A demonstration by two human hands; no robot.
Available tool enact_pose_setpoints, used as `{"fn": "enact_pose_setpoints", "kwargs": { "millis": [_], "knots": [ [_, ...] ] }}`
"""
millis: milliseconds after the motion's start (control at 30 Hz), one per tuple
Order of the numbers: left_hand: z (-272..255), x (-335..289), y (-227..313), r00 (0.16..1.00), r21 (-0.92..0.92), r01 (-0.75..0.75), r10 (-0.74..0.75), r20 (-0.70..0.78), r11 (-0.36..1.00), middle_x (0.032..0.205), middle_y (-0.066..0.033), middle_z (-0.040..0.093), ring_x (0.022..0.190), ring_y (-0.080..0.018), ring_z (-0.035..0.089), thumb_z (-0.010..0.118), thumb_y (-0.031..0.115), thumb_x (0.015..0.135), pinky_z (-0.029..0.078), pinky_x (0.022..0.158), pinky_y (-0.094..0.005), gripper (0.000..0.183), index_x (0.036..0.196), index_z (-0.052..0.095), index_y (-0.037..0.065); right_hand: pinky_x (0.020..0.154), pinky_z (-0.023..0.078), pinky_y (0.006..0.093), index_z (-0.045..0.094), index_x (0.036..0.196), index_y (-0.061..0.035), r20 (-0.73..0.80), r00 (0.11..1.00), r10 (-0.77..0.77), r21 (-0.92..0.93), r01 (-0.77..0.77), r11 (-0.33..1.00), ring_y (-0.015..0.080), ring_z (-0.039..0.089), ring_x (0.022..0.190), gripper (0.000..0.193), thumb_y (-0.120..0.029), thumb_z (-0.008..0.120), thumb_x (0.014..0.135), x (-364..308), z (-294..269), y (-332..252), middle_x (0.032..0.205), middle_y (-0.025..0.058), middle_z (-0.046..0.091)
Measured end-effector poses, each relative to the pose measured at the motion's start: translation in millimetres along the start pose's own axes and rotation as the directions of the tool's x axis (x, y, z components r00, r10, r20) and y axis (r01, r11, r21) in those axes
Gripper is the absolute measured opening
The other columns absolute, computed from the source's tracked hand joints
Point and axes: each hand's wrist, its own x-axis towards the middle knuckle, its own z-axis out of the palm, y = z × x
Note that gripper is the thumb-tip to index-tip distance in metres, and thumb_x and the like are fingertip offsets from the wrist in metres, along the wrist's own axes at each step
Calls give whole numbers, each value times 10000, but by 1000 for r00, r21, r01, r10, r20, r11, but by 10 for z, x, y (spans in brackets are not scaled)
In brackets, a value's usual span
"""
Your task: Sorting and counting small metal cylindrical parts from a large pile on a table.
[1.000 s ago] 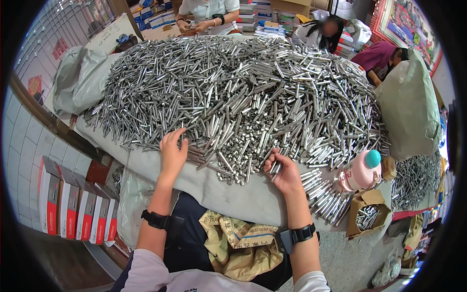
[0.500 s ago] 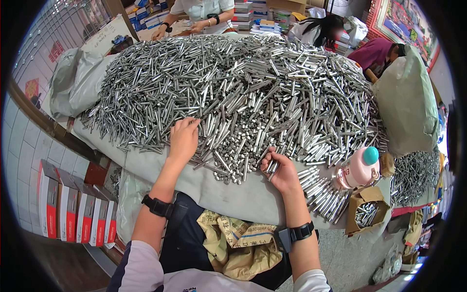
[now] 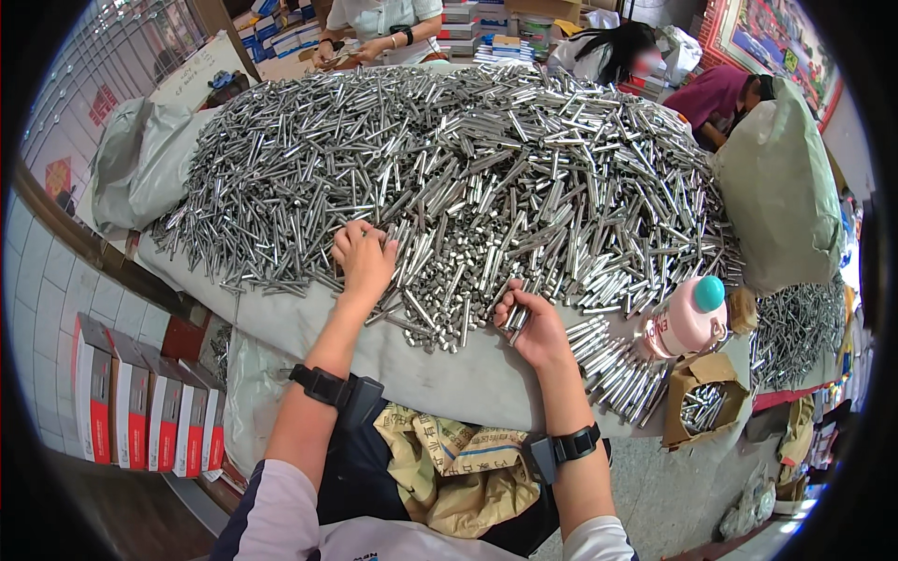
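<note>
A large heap of silver metal tubes (image 3: 309, 159) covers the table. Short metal pieces (image 3: 449, 278) cluster at its near edge, between my hands. My left hand (image 3: 366, 262) rests on the near left side of the heap, thumb apart from the bent fingers; its fingertips are partly hidden among the tubes, and I see nothing held. My right hand (image 3: 537, 327) is palm up over the front edge, its fingers curled round a few short metal tubes (image 3: 516, 319). To its right, a row of tubes (image 3: 617, 369) lies side by side on the grey cloth (image 3: 458, 374).
A pink bottle with a teal cap (image 3: 686, 318) and a small carton of tubes (image 3: 675, 411) stand at the right. Plastic sacks (image 3: 781, 192) flank the heap. Boxes (image 3: 140, 402) line the lower left. Co-workers (image 3: 383, 23) sit across the table. A yellow sack (image 3: 458, 467) covers my lap.
My left hand has shifted slightly right, its thumb spreading from the fingers. My right hand still grips its tubes, a little further left. The far co-worker's hands have come closer together.
</note>
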Motion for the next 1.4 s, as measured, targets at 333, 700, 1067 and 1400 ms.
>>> {"fn": "enact_pose_setpoints", "kwargs": {
  "millis": [333, 700, 1067, 1400],
  "knots": [
    [-216, 36, -85, 999, -391, 36, -47, -20, 920, 901, -171, 660, 796, -399, 595, 550, 222, 917, 444, 770, -437, 241, 1061, 550, 29, 624, 520, 348, 509, 1077, -14, -6, 1000, -11, -12, 11, 1000, 253, 601, 724, 169, -57, 457, 921, 7, -28, -1, 774, 107, 587],
    [-303, 94, 14, 998, -846, 64, -53, 42, 529, 884, -92, 699, 749, -76, 611, 587, 108, 908, 457, 634, -220, 200, 1049, 572, -33, 633, 528, 346, 512, 1084, -6, 7, 1000, -10, -29, 10, 1000, 260, 610, 725, 175, -60, 468, 924, 24, -27, 12, 795, 114, 596],
    [-476, -473, 1030, 771, -809, 420, 309, 556, 411, 829, -70, 691, 682, -55, 593, 664, 142, 865, 477, 609, -208, 224, 1006, 637, -30, 783, 552, 394, 499, 1186, 10, 212, 951, 223, -148, -195, 970, 288, 651, 876, 363, -285, 391, 1004, -60, 69, 38, 1013, 178, 633],
    [-441, -367, 881, 913, -826, 210, 196, 357, 524, 773, -20, 654, 605, -38, 560, 682, 160, 858, 450, 516, -203, 237, 1014, 647, -15, 861, 562, 419, 453, 1242, 28, 322, 924, 204, -156, -161, 975, 319, 640, 994, 308, -135, 428, 982, -27, 2, 19, 1138, 233, 590]
  ]
}}
